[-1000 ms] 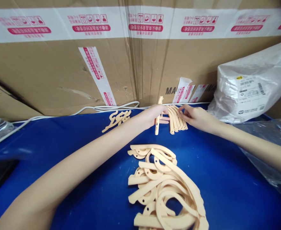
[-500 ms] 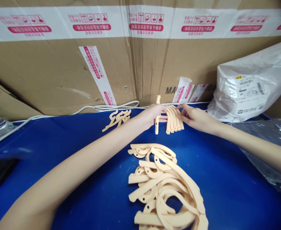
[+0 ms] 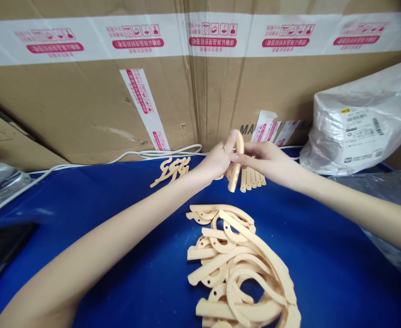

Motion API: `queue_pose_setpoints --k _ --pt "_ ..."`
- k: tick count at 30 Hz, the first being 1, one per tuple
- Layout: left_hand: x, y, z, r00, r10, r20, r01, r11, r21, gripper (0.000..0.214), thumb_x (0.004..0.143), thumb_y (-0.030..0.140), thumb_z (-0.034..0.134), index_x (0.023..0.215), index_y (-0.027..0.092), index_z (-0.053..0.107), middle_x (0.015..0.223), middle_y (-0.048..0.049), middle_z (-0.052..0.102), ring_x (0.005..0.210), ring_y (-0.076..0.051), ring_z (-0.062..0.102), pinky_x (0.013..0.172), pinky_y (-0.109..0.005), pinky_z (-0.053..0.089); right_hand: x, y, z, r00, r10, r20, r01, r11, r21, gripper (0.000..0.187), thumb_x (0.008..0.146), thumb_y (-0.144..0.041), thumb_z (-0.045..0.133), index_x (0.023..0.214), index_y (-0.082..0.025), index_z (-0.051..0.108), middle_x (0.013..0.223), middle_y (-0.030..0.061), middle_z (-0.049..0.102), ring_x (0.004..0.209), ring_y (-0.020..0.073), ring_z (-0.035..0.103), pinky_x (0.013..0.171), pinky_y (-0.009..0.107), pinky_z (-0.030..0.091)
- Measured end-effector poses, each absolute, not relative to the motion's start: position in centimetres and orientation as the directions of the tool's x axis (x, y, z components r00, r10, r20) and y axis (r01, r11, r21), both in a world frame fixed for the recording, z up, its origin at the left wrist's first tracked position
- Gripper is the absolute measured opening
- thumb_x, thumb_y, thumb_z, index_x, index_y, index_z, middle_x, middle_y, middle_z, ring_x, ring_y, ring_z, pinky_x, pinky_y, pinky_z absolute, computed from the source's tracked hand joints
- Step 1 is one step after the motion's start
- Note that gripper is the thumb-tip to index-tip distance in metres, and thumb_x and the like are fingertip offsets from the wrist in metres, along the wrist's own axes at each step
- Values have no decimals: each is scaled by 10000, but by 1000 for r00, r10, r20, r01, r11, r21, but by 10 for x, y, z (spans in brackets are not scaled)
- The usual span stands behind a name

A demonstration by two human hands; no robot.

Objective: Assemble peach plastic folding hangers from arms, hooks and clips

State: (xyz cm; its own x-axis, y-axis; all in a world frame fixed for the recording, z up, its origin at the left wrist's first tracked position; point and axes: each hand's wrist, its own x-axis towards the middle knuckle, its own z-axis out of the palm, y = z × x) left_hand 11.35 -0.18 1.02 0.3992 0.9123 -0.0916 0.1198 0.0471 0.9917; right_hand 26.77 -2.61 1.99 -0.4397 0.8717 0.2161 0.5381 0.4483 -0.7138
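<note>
Both my hands meet at the back of the blue table [image 3: 84, 200]. My left hand [image 3: 217, 161] is closed on a curved peach plastic piece [image 3: 236, 171], which stands nearly upright. My right hand [image 3: 265, 159] pinches the same piece near its top with its fingertips. Just behind and under the hands lies a neat row of like pieces [image 3: 253, 177]. A loose heap of curved peach pieces [image 3: 241, 269] lies in front of me.
Large taped cardboard boxes [image 3: 84, 109] wall off the back. A few small peach offcuts [image 3: 173, 169] lie at the left of the hands, by a white cable [image 3: 135, 156]. A plastic-wrapped package [image 3: 360, 123] and clear bags [image 3: 398, 200] sit at the right.
Both hands lifted off the row and came together. The piece in my left hand rose and turned, and my right hand left the row and took hold of it.
</note>
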Motion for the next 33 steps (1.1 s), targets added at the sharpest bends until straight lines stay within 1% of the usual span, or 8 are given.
queue_pose_setpoints --k 8,13,16,22,25,27,29,33 --pt "67 -11 38 346 913 217 303 -327 895 329 945 262 426 634 170 480 697 8 492 676 -114 475 647 -205 392 277 -18 38 -349 903 252 546 414 -728 379 886 -517 529 742 -183 637 581 -17 551 503 110 475 473 252 336" --pt "56 -19 46 461 863 206 384 -404 830 332 935 288 419 625 181 471 612 27 414 576 -114 407 558 -225 308 285 -21 51 -388 742 547 807 560 -187 325 935 -433 453 993 -193 663 778 43 646 632 158 543 547 278 347" --pt "61 -26 41 484 849 212 356 -412 839 328 957 313 377 651 203 419 569 43 348 506 -115 338 517 -247 266 282 -21 49 -425 747 511 884 463 59 383 954 -393 348 984 -168 657 755 96 650 637 201 558 551 304 319" --pt "70 -32 14 389 846 365 474 -523 708 302 988 291 314 718 213 427 655 20 454 624 -138 459 632 -263 325 280 -16 35 -434 862 263 826 497 -266 426 983 -399 292 759 -176 577 524 -2 499 438 121 464 466 262 344" --pt "76 -33 2 385 855 347 472 -506 722 314 998 303 279 739 212 431 672 19 480 639 -139 486 647 -263 342 285 -14 33 -366 926 91 736 348 -580 416 963 -495 341 734 -197 519 459 -64 361 346 87 313 373 245 262" --pt "80 -33 -3 367 860 355 479 -502 720 315 998 303 276 736 210 424 658 20 482 636 -141 485 651 -267 340 290 -14 34 -346 937 41 714 291 -637 399 935 -518 404 737 -194 529 473 -62 369 368 86 322 390 246 267" --pt "84 -31 -4 357 862 360 484 -500 718 322 996 307 283 723 207 421 637 22 477 627 -142 477 648 -270 336 294 -13 35 -398 913 90 778 388 -494 412 946 -485 380 745 -178 567 533 -19 470 449 106 425 465 256 322" --pt "88 -23 1 386 862 328 473 -491 732 364 986 320 298 659 201 407 585 28 444 557 -125 435 586 -265 321 298 -14 37 -486 857 172 873 469 134 463 969 -416 269 827 -158 626 651 79 601 558 186 542 524 299 283"
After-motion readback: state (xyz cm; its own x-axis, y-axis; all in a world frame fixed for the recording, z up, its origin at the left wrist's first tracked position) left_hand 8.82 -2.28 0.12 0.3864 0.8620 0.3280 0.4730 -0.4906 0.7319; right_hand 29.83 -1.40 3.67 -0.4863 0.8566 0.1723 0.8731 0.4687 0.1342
